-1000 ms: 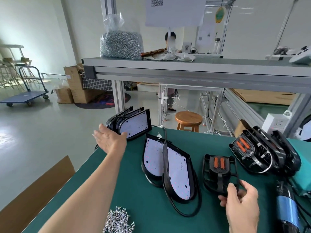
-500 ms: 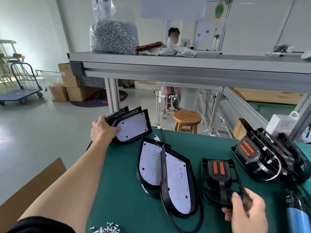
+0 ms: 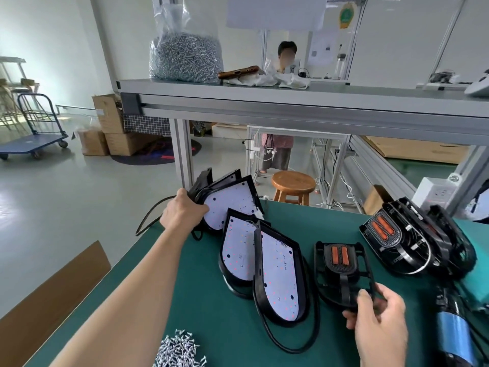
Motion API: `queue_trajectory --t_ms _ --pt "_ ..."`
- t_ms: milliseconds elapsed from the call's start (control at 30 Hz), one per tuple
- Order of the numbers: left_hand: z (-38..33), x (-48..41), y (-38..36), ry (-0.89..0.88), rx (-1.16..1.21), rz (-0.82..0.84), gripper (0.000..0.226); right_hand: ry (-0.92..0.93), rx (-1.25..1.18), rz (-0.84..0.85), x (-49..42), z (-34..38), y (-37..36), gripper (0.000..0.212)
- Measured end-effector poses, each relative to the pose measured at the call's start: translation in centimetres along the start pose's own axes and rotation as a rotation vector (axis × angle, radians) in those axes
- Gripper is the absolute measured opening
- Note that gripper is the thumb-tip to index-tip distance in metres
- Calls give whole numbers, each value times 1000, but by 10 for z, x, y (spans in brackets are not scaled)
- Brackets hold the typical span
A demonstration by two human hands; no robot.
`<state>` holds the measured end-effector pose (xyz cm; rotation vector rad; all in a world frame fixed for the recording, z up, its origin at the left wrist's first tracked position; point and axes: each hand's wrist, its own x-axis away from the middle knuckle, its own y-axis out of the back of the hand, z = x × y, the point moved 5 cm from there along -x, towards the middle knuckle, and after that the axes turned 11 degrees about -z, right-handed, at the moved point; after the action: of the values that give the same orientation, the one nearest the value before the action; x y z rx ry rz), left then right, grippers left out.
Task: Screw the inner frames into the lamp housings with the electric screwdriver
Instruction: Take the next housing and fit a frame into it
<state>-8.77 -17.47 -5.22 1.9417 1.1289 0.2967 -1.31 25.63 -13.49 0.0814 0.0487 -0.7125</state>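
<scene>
Lamp housing being gripped centre-left; inner frame being pinched lower right.
Fingers of left hand are being clamped on housing rim, of right hand on frame edge; parts being judged light, stiff plastic, best taken by edges; green counter, screws lower left, open workshop behind.

The electric screwdriver and screw pile run off the bottom edge; rear lamp housings sit mostly hidden behind the front housing.
</scene>
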Motion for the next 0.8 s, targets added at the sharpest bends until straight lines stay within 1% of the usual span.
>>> queue_trajectory --t_ms 167,333,400,567,700,800 --pt "2 42 3 61 71 39 51 -33 -43 -9 1 -3 1 23" --pt "11 80 8 90 173 102 51 -7 -42 6 5 0 1 27" --pt "14 91 11 100 211 130 56 11 -31 16 5 1 2 26" --pt "23 102 14 129 348 228 72 34 -10 46 6 3 2 24" --pt "32 106 16 228 531 342 70 24 -23 45 6 5 3 25" --pt "35 107 19 256 553 353 75 13 -34 48 6 5 4 26"
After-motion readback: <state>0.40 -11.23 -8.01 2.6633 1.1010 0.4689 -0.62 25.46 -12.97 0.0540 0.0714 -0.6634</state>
